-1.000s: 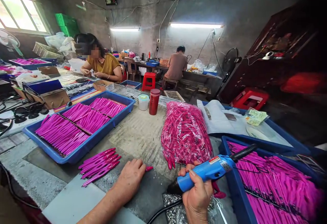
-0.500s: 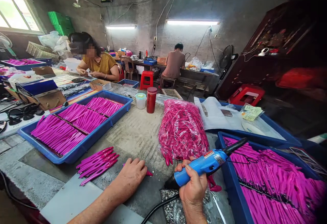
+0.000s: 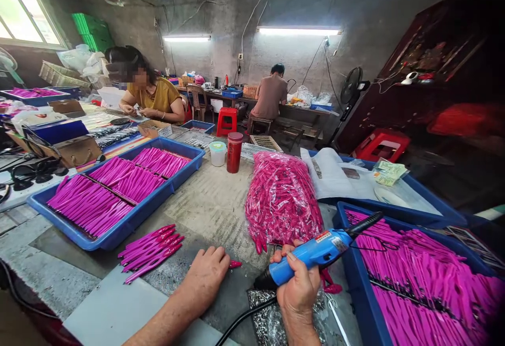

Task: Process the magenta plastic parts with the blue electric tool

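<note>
My right hand point(image 3: 300, 283) is wrapped round a blue electric screwdriver point(image 3: 303, 262), its black nose pointing down and left over a bag of small metal screws point(image 3: 265, 312). Curled low on the table, my left hand point(image 3: 211, 272) covers a slim pink plastic piece; only its darker pink tip point(image 3: 235, 264) sticks out by the fingertips. To the left of that hand lies a small row of similar pink pieces point(image 3: 152, 251) with dark pink ends. Behind the screwdriver stands a clear plastic bag point(image 3: 282, 199) full of dark pink parts.
Blue trays of pink pieces stand at left point(image 3: 169, 194) and right point(image 3: 353, 288). A red canister point(image 3: 234, 154) and a lidded plastic cup point(image 3: 218, 155) stand farther back. A black cord point(image 3: 244, 317) runs by my right hand. Two people sit working beyond.
My left hand has shifted slightly to the right, and the pink tip beside it has moved right too. The screwdriver stays in almost the same place in my right hand.
</note>
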A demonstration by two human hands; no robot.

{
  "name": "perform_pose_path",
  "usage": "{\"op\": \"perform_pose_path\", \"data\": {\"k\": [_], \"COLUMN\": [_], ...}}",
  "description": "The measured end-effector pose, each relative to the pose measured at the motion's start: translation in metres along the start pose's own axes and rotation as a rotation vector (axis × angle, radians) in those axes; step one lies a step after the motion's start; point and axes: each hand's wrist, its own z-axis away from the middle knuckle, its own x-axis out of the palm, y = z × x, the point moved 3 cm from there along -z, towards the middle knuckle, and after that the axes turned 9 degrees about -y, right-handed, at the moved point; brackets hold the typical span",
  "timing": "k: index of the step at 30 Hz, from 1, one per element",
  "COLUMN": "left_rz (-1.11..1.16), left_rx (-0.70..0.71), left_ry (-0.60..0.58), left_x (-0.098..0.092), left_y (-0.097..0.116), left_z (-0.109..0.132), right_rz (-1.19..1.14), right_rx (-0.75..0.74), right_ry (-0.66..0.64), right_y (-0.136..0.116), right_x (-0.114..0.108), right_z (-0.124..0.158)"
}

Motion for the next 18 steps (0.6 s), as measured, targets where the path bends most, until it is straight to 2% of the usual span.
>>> {"op": "perform_pose_path", "data": {"k": [7, 18], "left_rz": [0.117, 0.163], "left_rx": [-0.139, -0.104], "left_ry": [0.006, 0.087], "left_x": [0.012, 0.016], "left_y": [-0.007, -0.007], "left_z": [0.004, 0.006], "right_rz": [-0.006, -0.008], "right_rx": [0.006, 0.005], "right_ry": [0.029, 0.025], "right_y": [0.000, 0.000], "right_x": [-0.001, 0.000], "right_z": [0.001, -0.001]}}
